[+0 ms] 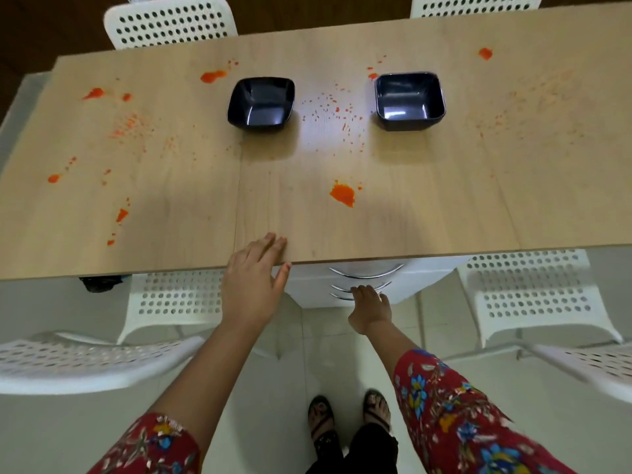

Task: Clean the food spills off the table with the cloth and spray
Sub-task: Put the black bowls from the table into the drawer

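Note:
Orange food spills mark the wooden table: a large blob near the front middle, splatter between the bowls, and smears at the left and far right. My left hand rests with straight fingers on the table's front edge, thumb below the edge. My right hand reaches under the table to a white drawer unit, its fingers curled at a metal drawer handle. No cloth or spray bottle is in view.
Two empty dark square bowls stand on the table's far half. White perforated chairs stand at the near left, near right and far side. My feet stand on a pale tiled floor.

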